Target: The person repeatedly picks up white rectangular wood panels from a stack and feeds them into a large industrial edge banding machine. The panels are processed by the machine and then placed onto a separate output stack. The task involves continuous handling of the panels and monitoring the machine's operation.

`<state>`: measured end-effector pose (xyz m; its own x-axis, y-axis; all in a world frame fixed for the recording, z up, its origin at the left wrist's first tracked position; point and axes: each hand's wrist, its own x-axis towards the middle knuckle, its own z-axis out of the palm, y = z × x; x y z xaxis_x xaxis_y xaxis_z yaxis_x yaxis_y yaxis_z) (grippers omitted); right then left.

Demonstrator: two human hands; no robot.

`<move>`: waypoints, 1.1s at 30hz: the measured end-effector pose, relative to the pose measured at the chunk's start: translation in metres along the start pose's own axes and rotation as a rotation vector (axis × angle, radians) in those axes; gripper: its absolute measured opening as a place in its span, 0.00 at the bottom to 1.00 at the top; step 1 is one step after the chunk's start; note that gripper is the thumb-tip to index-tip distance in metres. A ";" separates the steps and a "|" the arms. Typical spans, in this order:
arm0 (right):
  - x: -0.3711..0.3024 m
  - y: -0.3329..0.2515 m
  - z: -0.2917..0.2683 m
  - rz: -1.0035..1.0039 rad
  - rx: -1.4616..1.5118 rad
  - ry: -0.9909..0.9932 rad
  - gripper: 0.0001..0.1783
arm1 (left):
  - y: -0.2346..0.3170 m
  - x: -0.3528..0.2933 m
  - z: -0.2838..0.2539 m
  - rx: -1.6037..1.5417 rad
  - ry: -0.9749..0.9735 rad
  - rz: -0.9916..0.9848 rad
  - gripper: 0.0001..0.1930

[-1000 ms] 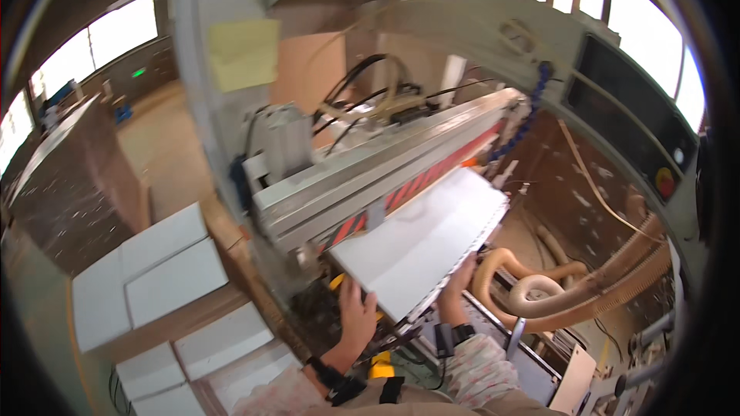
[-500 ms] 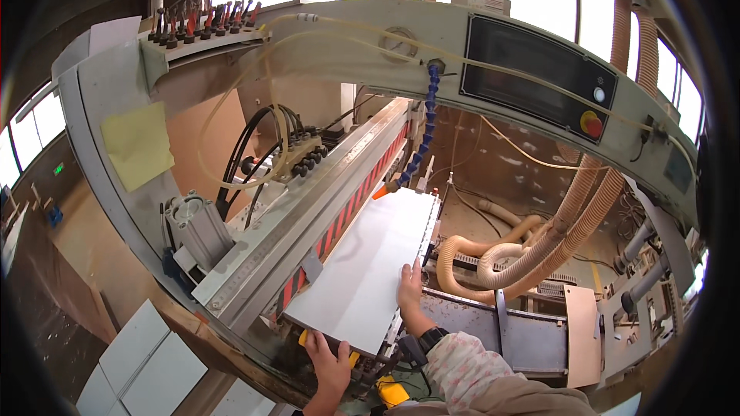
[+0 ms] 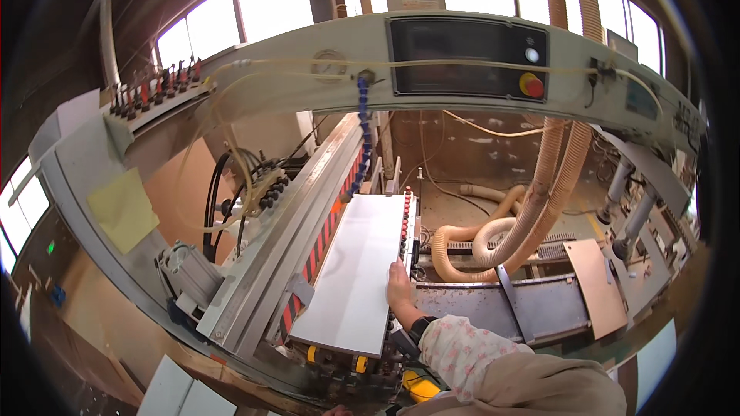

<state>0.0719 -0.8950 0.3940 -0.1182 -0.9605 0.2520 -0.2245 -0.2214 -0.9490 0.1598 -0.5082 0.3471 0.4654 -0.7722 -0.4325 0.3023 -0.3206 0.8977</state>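
A long white panel (image 3: pixel 351 262) lies flat on the machine bed, next to a beam with red-and-black stripes. My right hand (image 3: pixel 401 293) rests against the panel's right edge, with its fingers stretched forward along it. Only a sliver of my left hand (image 3: pixel 338 410) shows at the lower rim, below the panel's near end, and its fingers are hidden. Yellow rollers (image 3: pixel 361 364) sit under that near end. A row of red-tipped pieces (image 3: pixel 406 216) lines the far part of the panel's right edge.
Overhead, the machine's grey crossbeam (image 3: pixel 270 81) carries a dark control screen (image 3: pixel 455 58) and a red stop button (image 3: pixel 531 85). Ribbed hoses (image 3: pixel 555 177) hang at the right. A brown board (image 3: pixel 596 289) leans there. White panels (image 3: pixel 181 389) stand at the lower left.
My left hand has left the panel's near end and dropped to the lower rim. My right hand stays at the right edge. The head view has swung right, and the red-tipped row now shows.
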 end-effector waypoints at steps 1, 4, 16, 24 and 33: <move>0.000 -0.004 -0.003 0.012 0.006 -0.004 0.28 | 0.008 -0.012 0.007 -0.050 0.007 -0.026 0.14; -0.006 -0.024 -0.009 0.050 -0.008 -0.024 0.29 | 0.021 -0.022 0.019 -0.100 -0.018 -0.021 0.16; 0.011 0.072 -0.153 0.731 0.439 -0.636 0.30 | 0.053 -0.015 0.103 0.180 -0.193 0.044 0.17; 0.022 0.159 -0.328 0.813 0.659 -0.018 0.16 | 0.115 -0.021 0.222 0.309 -0.378 -0.077 0.20; 0.021 0.195 -0.374 0.866 0.831 0.010 0.13 | 0.168 0.004 0.342 0.596 -0.665 0.021 0.20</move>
<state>-0.3366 -0.8956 0.2850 0.0697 -0.8436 -0.5324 0.6259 0.4526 -0.6351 -0.0723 -0.7530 0.5250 -0.1686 -0.8804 -0.4432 -0.2695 -0.3914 0.8799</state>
